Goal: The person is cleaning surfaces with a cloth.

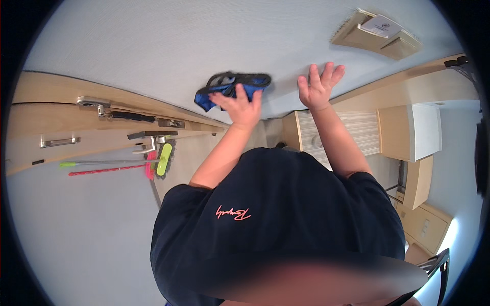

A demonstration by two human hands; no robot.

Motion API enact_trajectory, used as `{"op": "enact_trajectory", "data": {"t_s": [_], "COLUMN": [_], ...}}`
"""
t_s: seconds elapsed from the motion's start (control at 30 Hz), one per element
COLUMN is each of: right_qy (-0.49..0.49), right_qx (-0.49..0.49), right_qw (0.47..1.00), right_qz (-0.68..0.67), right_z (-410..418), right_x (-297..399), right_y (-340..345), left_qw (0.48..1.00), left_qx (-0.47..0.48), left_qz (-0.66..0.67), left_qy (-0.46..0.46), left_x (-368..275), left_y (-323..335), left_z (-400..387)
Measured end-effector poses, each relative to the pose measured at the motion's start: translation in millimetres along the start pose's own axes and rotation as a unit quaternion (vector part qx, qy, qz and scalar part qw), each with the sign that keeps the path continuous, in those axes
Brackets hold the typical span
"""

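My left hand (243, 111) is raised in front of me with its fingers spread over a blue fabric pouch (250, 90) with black trim and a black loop at its upper left. The pouch is blurred and lies against or close to the pale wall (153, 42). My fingers overlap it without a visible grip around it. Further right, my right hand (318, 90) is held up near the same wall, fingers apart and holding nothing. Whether its palm touches the wall is unclear.
A beige wall pocket (352, 32) with a white card (381, 26) is above my right hand. At left are a wooden door (49, 114) with a black-wrapped handle (132, 116), a green mop (164, 158) and a pink broom (150, 164). Wooden cabinets (394, 132) stand at right.
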State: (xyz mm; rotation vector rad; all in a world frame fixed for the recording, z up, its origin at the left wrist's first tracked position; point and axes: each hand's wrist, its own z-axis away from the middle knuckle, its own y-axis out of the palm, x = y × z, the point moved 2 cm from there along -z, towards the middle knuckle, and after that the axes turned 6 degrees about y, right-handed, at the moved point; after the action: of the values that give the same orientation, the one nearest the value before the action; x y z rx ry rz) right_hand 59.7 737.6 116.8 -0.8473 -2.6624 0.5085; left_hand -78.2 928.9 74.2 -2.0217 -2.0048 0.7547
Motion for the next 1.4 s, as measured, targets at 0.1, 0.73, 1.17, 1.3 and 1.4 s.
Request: {"op": "enact_trajectory", "data": {"t_s": [0.1,0.73,1.17,1.3,1.4], "right_qy": [-0.05,-0.093,0.108,0.043,-0.024], "right_qx": [-0.005,0.058,0.727,0.808,0.815], "right_qw": [0.999,0.991,0.618,0.489,0.46], "right_qz": [0.007,-0.078,-0.279,-0.327,-0.351], "right_z": [18.0,27.1,195.3,264.1,279.9], "right_x": [-19.0,-34.8,102.2,230.4,330.6], "right_y": [13.6,11.6,-35.7,-71.7,-106.0], "left_qw": [0.999,0.99,0.821,0.818,0.824], "left_qx": [-0.021,0.079,0.16,0.044,-0.002], "left_qz": [0.002,-0.024,-0.025,-0.041,-0.012], "left_qy": [0.025,-0.118,-0.548,-0.573,-0.567], "left_x": [-37.1,-45.6,-85.9,-91.4,-94.3], "left_y": [11.8,15.5,-232.7,-305.4,-361.7], "left_z": [-31.8,57.7,290.5,326.2,339.6]}}
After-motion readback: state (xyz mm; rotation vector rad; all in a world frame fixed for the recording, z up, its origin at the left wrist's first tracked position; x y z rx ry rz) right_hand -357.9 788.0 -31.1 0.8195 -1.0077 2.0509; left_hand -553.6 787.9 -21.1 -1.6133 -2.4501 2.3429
